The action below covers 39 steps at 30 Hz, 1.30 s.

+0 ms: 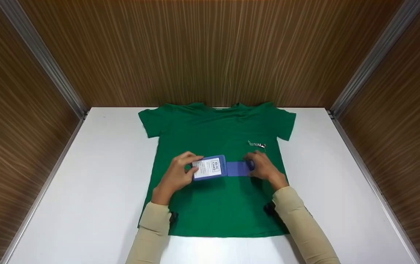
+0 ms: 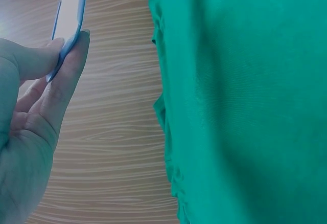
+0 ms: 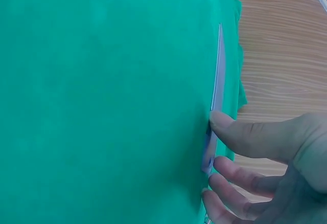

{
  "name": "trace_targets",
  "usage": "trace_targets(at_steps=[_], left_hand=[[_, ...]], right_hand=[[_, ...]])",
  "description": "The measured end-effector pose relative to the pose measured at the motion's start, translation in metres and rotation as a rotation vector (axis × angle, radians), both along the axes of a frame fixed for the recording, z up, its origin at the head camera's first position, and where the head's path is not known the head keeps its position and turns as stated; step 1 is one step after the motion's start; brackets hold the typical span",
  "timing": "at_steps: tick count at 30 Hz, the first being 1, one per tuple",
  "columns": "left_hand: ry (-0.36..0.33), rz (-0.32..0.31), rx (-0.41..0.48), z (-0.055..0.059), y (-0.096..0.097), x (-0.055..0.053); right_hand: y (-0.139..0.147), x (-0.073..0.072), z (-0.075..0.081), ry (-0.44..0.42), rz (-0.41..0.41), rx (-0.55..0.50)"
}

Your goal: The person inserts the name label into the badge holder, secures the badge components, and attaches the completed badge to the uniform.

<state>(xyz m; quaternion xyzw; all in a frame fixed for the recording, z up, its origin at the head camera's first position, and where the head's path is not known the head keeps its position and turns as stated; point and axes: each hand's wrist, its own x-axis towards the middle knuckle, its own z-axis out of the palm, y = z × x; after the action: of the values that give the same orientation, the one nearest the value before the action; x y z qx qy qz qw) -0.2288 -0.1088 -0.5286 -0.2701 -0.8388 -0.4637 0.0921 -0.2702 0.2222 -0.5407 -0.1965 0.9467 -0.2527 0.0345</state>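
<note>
A: How many hands are there, and what do they hold?

B: Two. The left hand (image 1: 176,175) pinches one blue card holder (image 1: 223,166) by its outer end, thumb on the near face and fingers behind. The right hand (image 1: 264,168) pinches one flat blue-purple strip (image 1: 237,169) near its right end, thumb on one side, fingers on the other

A: Where is the holder?

B: Above the lower chest of one green T-shirt (image 1: 213,211), tilted slightly, with one white printed card (image 1: 203,169) showing in it. Its right edge meets the strip's left end; whether the two are joined, I cannot tell

A: Anything else on the shirt?

B: One small silvery piece (image 1: 257,145), just beyond the right hand; it is too small to make out fully

A: And around it all?

B: The shirt lies spread flat, two short sleeves out to the sides, on one white table (image 1: 85,183). Three wood-grain panels (image 1: 210,55) stand around it, with two metal posts (image 1: 45,55) at the corners. Two beige sleeves (image 1: 151,227) cover the person's forearms
</note>
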Motion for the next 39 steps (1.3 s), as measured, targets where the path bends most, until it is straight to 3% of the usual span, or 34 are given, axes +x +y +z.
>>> trace_targets(at_steps=[21, 32, 39], left_hand=[[0.003, 0.004, 0.003, 0.0009, -0.0010, -0.0003], [-0.005, 0.020, -0.018, 0.0011, -0.0019, 0.0008], [-0.005, 0.002, 0.002, -0.0001, -0.0003, -0.0005]], right_hand=[[0.0020, -0.0044, -0.0006, -0.022, 0.023, 0.010], [0.0018, -0.0055, -0.0018, -0.042, -0.010, 0.013], [0.0047, -0.0049, -0.0013, -0.019, 0.008, 0.001]])
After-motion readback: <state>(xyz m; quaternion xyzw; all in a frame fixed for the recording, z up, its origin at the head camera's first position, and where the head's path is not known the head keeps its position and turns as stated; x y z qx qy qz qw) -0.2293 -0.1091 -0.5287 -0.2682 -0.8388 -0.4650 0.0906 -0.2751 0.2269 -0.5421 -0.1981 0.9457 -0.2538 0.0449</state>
